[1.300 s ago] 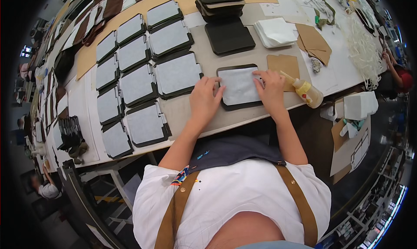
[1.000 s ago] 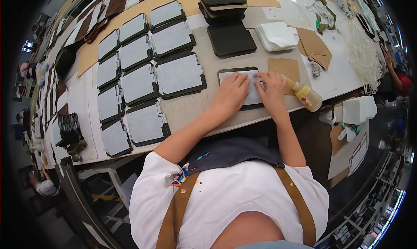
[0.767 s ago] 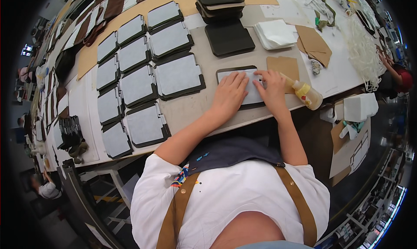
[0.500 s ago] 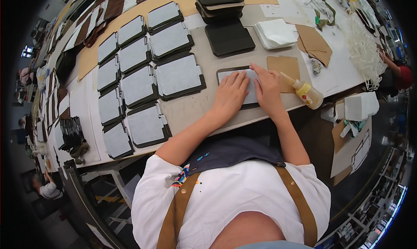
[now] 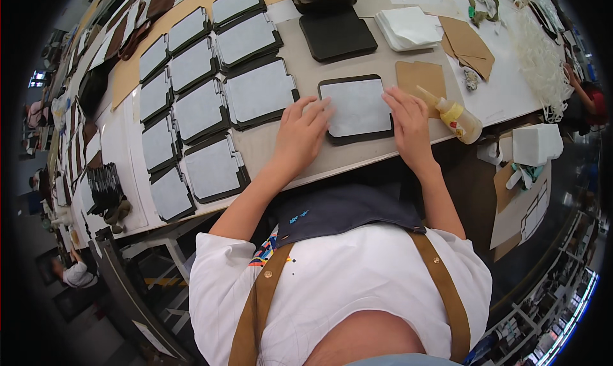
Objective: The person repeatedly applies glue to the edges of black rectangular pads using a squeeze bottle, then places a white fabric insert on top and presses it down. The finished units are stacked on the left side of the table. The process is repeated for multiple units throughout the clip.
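Change: since the frame a second back, your left hand [image 5: 300, 133] has slid from the middle of the panel [image 5: 357, 108] to its left edge; your right hand [image 5: 408, 120] keeps to the right edge.
Left hand: open and flat, fingertips resting on the grey sheet, gripping nothing.
Right hand: open, fingers spread, pressing the sheet's right margin, holding nothing.
Panel: dark backing with a pale grey sheet laid on it, flat on the bench [image 5: 357, 161] directly before you, between both hands.
Done: a bank of finished panels [image 5: 211, 104] lies in rows to your left, each with its sheet on.
In hand: by my judgement, you are smoothing the sheet on this one; it looks seated and square.
Left: bare dark blanks [image 5: 337, 34] sit beyond the panel, unsheeted; white sheets [image 5: 408, 29] are stacked beside them.
Supplies: glue bottle [image 5: 454, 115] lies just right of your right hand, uncapped state not clear.
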A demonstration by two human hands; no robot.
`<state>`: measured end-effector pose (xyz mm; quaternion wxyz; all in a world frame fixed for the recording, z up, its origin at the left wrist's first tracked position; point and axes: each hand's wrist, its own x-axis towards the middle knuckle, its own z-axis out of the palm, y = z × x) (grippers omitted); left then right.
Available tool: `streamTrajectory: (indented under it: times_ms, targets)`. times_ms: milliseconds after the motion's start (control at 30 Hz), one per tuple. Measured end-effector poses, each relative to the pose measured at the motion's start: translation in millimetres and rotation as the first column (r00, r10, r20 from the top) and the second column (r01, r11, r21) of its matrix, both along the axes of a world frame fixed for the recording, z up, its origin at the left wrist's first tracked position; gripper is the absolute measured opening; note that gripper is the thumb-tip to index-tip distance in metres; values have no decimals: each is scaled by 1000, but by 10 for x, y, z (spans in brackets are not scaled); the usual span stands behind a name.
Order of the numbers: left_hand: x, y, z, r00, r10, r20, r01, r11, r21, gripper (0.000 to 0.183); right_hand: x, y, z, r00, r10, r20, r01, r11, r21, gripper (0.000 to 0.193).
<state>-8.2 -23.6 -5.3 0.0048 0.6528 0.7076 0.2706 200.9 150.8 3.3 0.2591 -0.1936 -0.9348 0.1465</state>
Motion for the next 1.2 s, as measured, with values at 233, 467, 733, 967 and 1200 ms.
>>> streamTrajectory:
  times_ms: [233, 467, 733, 967, 1200]
  targets:
    - [96, -292, -82, 977, -193, -95, 173, 967, -185, 75, 280, -203, -1, 965, 119, 234, -122, 993, -2, 52]
    - [-44, -387, -101, 974, -199, -107, 176, 966, -191, 78, 539, -98, -158, 978, 40, 206, -53, 997, 60, 63]
    - [156, -81, -46, 990, -110, -84, 95, 982, -165, 76, 131, -92, -63, 950, 27, 312, -42, 998, 42, 89]
    - [101, -262, -155, 996, 80, -31, -82, 994, -78, 63, 372, -60, -135, 978, -120, 173, 102, 989, 111, 63]
    - [132, -305, -109, 982, 161, 98, -161, 987, 0, 43, 57, -120, 68, 980, 177, 89, -162, 974, -162, 28]
